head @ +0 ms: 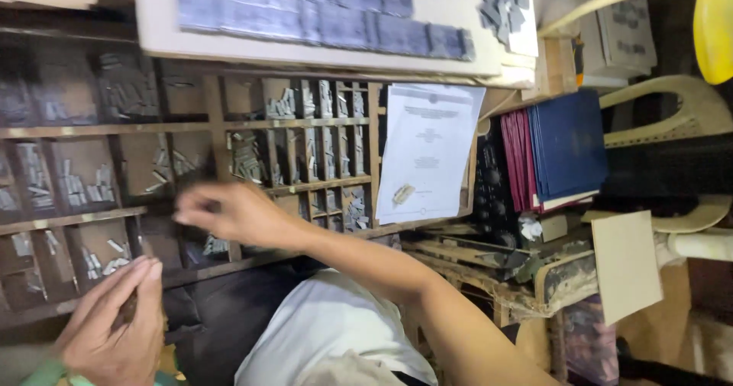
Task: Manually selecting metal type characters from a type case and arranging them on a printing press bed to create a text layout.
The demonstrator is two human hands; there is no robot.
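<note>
We see our right hand [229, 214] stretched out to a wooden tray of small compartments [214, 115], its fingers pinched together over a compartment near the tray's middle; the hand is blurred, so we cannot tell whether a piece sits between the fingertips. Our left hand [111, 329] is low in the near corner, fingers curled closed around a thin dark stick-like object [128, 308] that we cannot identify further. The compartments around the right hand hold small grey metal pieces [248, 161], some lying loose, some packed upright in narrow slots further along the tray. A white sheet of paper [427, 153] with faint print lies over the tray's far end, and a small pale object rests on it. Beyond the tray, a light board [458, 42] carries a long block of grey-blue metal pieces [321, 12] set tightly in rows, with a looser heap of the same pieces near the board's corner. Beside the paper stands a stack of thin books [557, 153], red ones and blue ones, edges together. Next to them lies a plain sheet of tan card [626, 264]. Pale plastic chair parts [679, 111] and a yellow curved object [716, 27] show at the edge. Our white shirt [328, 332] fills the near centre.
</note>
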